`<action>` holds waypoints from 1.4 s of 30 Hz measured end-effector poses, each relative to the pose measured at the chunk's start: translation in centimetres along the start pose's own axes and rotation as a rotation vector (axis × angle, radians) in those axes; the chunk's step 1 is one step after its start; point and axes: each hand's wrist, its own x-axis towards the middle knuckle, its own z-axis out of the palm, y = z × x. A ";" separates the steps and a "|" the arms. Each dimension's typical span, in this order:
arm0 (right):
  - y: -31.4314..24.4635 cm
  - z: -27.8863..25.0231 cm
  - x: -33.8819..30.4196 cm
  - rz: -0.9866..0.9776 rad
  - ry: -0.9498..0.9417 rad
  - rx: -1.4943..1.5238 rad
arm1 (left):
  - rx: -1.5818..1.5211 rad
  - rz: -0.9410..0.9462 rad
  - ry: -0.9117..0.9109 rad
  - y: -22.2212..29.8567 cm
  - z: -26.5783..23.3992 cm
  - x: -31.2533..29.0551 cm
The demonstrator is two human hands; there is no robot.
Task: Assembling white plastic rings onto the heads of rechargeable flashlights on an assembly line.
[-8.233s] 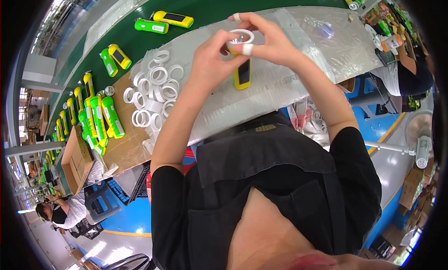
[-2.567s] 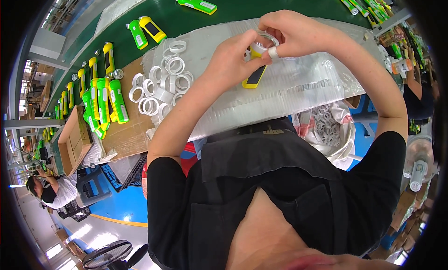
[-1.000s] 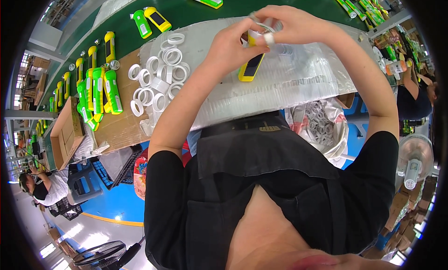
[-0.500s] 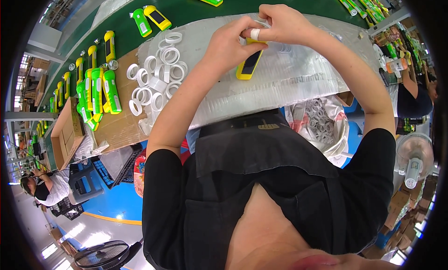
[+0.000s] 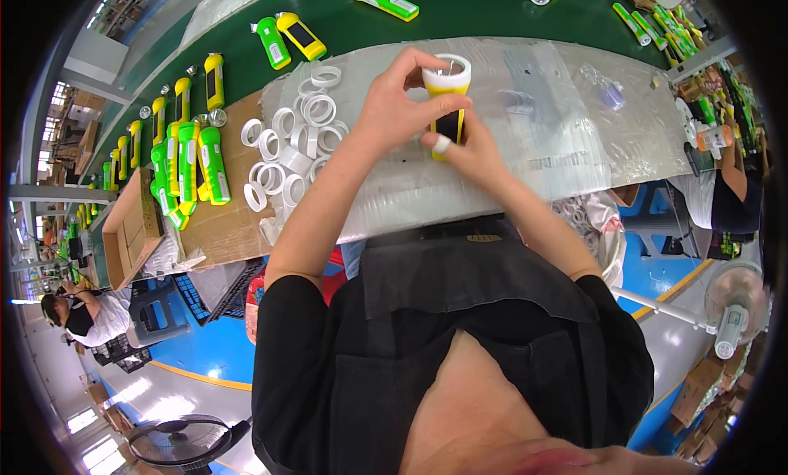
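Observation:
A yellow flashlight with a dark panel on its body stands between my hands, its head ringed by a white collar. Fingers of my left hand wrap around the head from the left, the thumb lying across the front. Lower down, my right hand grips the body; a white band circles one of its fingers. Part of the flashlight is covered by both hands. Several loose white rings lie in a heap left of my left forearm.
Green and yellow flashlights lie piled on cardboard at the left, near an open carton. More flashlights rest on the green table. A bag of rings stands below the right edge; another person works beyond.
My right hand has moved down from the flashlight's head to its body. The flashlight now shows its white-collared head, and the view has shifted slightly.

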 end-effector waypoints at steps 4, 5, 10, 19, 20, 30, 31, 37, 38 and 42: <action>-3.7 2.2 -1.3 0.174 -0.154 0.249 | -0.328 -0.218 0.085 1.4 0.6 0.1; -4.6 1.1 -1.5 0.323 -0.368 0.491 | -0.538 -0.178 0.030 1.7 0.1 -0.1; -6.6 -2.2 1.9 0.413 -1.062 0.985 | -0.674 0.042 -0.017 3.7 -0.1 1.6; -1.8 -7.0 19.0 -0.692 -0.440 -0.507 | 0.227 0.298 0.080 -2.3 -0.9 7.2; -1.1 -7.9 21.5 -0.873 -0.363 -0.665 | 0.374 0.340 0.092 -3.2 -1.2 8.4; 4.3 -21.9 34.4 -0.707 -0.038 -1.475 | 0.878 -0.418 -0.134 -18.0 -4.3 17.8; 4.6 -22.9 33.8 -0.665 0.028 -1.447 | 0.853 -0.430 -0.115 -17.9 -3.5 18.5; 6.6 -17.3 26.6 -0.052 -0.107 -0.302 | 0.426 -0.307 0.027 -13.2 -1.5 16.7; 4.5 -14.5 24.5 0.089 -0.192 -0.042 | 0.373 -0.252 0.016 -11.5 -1.3 14.8; 0.6 -8.5 18.9 0.492 -0.369 0.483 | 0.249 0.011 -0.151 -4.7 1.6 6.9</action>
